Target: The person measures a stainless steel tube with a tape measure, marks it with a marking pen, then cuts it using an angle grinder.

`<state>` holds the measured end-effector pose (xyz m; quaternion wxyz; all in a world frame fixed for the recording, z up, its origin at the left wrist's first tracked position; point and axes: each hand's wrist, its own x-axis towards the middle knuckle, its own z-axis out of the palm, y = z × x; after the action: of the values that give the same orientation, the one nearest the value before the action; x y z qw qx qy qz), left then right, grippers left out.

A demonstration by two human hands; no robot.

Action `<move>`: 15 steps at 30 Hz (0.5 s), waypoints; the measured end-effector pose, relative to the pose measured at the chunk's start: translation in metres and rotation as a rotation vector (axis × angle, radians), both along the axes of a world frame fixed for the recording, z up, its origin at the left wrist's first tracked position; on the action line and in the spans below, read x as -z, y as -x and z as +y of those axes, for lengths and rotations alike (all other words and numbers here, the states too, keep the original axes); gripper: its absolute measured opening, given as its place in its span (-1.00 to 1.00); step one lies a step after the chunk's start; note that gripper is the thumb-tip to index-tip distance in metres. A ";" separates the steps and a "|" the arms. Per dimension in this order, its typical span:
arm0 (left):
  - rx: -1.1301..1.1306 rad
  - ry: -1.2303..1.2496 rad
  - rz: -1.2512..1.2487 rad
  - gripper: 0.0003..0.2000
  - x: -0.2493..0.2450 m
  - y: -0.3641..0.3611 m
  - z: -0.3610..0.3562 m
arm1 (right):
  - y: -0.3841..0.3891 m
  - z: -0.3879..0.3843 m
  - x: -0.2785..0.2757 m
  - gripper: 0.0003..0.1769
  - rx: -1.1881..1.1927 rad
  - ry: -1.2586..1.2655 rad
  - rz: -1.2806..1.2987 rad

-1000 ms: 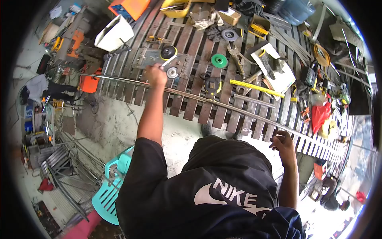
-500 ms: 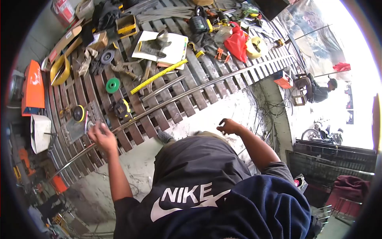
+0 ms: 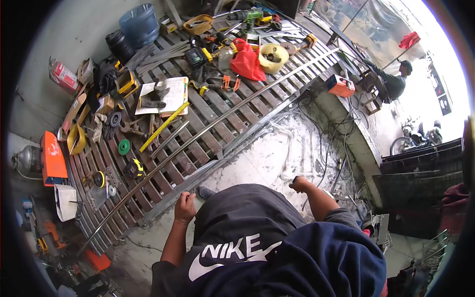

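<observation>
My left hand [image 3: 185,208] hangs in front of the slatted metal workbench [image 3: 213,144], just off its near edge, with its fingers curled closed. Whether anything small is in it I cannot make out. Farther right, above the floor, my right hand [image 3: 299,184] is also closed; a dark spot shows at its fingers, too small to name. A long thin metal bar [image 3: 199,140] lies along the bench's near side. Behind it are a black and yellow tape measure [image 3: 133,168], a yellow bar [image 3: 164,127], a shorter metal rod [image 3: 169,139] and a green disc [image 3: 124,146].
Gloves [image 3: 154,97] lie on a paper pad [image 3: 176,96]. A red bag [image 3: 246,62] and a yellowish tub [image 3: 273,58] stand farther back. Cables [image 3: 324,143] run over the floor at right, near an orange case [image 3: 340,85]. Another person [image 3: 393,81] is beyond.
My left hand has come away from over the bench toward my body, its fingers now curled. My right hand has moved slightly right and lower. The view has shifted, showing more of the bench's far end.
</observation>
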<state>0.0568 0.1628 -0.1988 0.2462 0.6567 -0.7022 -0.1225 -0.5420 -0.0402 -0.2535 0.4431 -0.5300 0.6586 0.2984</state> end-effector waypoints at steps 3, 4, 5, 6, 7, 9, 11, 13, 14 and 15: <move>0.002 -0.492 -0.161 -0.65 0.013 0.008 0.015 | 0.017 0.013 0.002 -0.46 0.025 0.080 -0.084; -0.027 -0.700 -0.229 -0.65 0.015 0.012 0.023 | 0.024 0.018 0.014 -0.47 0.009 0.103 -0.093; -0.059 -0.912 -0.299 -0.65 0.018 0.014 0.033 | 0.031 0.023 0.026 -0.47 0.015 0.090 -0.095; -0.088 -1.014 -0.275 -0.65 0.024 0.016 0.043 | 0.037 0.028 0.037 -0.47 0.020 0.074 -0.097; -0.120 -1.116 -0.250 -0.64 0.030 0.019 0.053 | 0.039 0.031 0.037 -0.46 0.024 0.057 -0.098; -0.242 -1.159 -0.105 -0.64 0.041 0.029 0.075 | 0.046 0.039 0.045 -0.47 -0.023 0.008 -0.103; -0.419 -1.035 0.126 -0.64 0.048 0.042 0.107 | 0.052 0.046 0.068 -0.48 -0.078 -0.038 -0.089; -0.514 -0.981 0.169 -0.64 0.049 0.056 0.131 | 0.055 0.051 0.077 -0.48 -0.066 -0.077 -0.085; -0.540 -0.972 0.173 -0.64 0.051 0.063 0.145 | 0.057 0.053 0.080 -0.48 -0.076 -0.096 -0.081; -0.574 -0.963 0.182 -0.64 0.048 0.074 0.158 | 0.060 0.054 0.085 -0.48 -0.094 -0.114 -0.076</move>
<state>-0.0172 0.3212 -0.2470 0.0019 0.8462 -0.3365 -0.4133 -0.6021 0.0134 -0.3382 0.4827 -0.5455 0.5975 0.3354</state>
